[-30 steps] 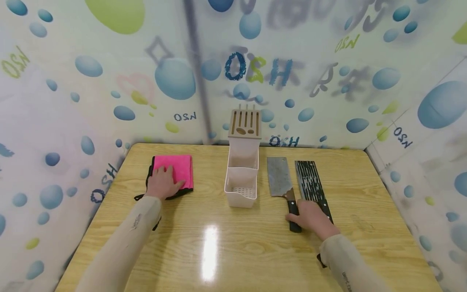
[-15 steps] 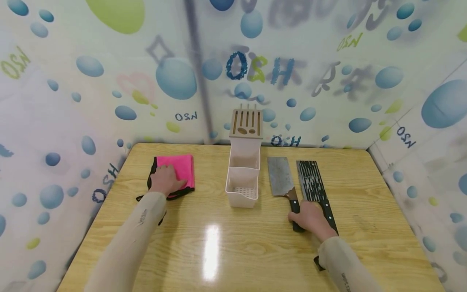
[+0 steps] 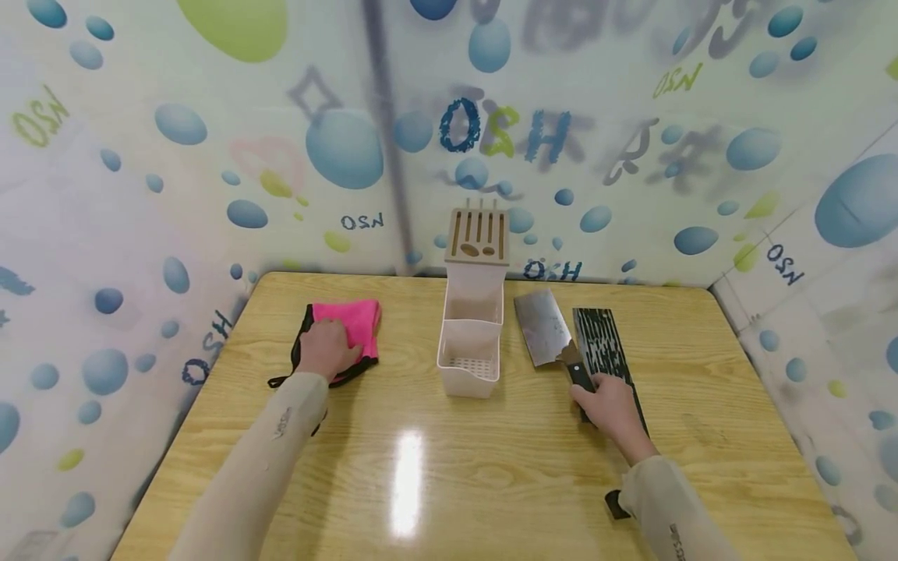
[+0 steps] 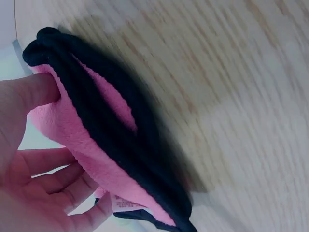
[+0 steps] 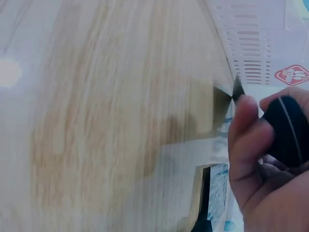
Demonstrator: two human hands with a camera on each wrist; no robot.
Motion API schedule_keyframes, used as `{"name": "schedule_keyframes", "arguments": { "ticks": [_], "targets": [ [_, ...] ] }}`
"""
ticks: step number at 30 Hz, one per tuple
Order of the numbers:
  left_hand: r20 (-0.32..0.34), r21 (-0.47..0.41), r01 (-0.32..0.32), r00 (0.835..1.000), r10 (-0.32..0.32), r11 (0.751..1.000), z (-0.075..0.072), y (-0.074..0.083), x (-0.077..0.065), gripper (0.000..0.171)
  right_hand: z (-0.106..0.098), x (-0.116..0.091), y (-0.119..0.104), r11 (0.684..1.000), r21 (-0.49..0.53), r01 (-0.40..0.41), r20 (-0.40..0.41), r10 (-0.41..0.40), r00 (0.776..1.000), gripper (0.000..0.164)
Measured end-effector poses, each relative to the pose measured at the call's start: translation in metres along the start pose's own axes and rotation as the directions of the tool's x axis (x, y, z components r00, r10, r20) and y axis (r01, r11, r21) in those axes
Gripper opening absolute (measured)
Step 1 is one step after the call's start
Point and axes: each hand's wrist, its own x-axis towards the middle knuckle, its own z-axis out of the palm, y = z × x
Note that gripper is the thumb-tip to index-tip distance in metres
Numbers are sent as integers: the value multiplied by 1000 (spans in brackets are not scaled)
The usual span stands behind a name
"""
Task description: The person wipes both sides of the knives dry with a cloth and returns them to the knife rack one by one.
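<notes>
On the left of the table, my left hand (image 3: 326,348) grips a folded pink cloth (image 3: 358,321) with black edging. The left wrist view shows my thumb on one side of the cloth (image 4: 72,118) and the fingers on the other, its layers bulging apart. My right hand (image 3: 613,409) holds a cleaver (image 3: 543,327) by its black handle, the blade angled toward the upper left. In the right wrist view, the handle's butt end (image 5: 288,131) shows inside my curled fingers. Just right of the cleaver lies a black-and-silver patterned knife (image 3: 598,343), its handle partly behind my hand.
A cream knife and utensil holder (image 3: 471,382) with a slotted tan top (image 3: 479,238) stands between the cloth and the knives. The wooden table (image 3: 449,483) meets patterned walls (image 3: 379,234) at the back and sides.
The cleaver has turned, its blade now slanting left and its handle raised in my right hand. The cloth, flat under my left hand before, is now bunched, its right edge lifted.
</notes>
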Motion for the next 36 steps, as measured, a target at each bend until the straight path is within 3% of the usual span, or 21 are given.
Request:
{"name": "schedule_keyframes", "arguments": {
  "ticks": [4, 9, 15, 21, 30, 34, 36],
  "targets": [
    [-53, -2, -59, 997, 59, 998, 2, 2, -4, 43, -1, -1, -2, 988, 154, -25, 15, 23, 1000, 15],
    [-99, -11, -91, 991, 90, 996, 6, 0, -9, 41, -2, -2, -5, 953, 299, -36, 24, 31, 999, 19],
    [-146, -79, -68, 988, 56, 995, 9, -9, -12, 33, -2, -3, -7, 926, 377, -14, -10, 19, 1000, 40],
    [-151, -181, -37, 988, 9, 983, 5, -13, -18, 27, -5, -6, -10, 863, 505, 8, -5, -7, 1000, 38],
    [-275, -321, -103, 961, 12, 941, -21, -5, -27, 18, -19, -15, -23, 773, 628, 91, 8, -123, 992, 41],
    [-324, -370, -148, 946, 22, 917, -37, 6, -29, 25, -25, -22, -31, 734, 667, 128, 15, -186, 983, 42],
    [-347, -386, -172, 937, 30, 906, -44, 12, -30, 30, -28, -25, -35, 735, 658, 164, 13, -229, 973, 45]
  ]
}}
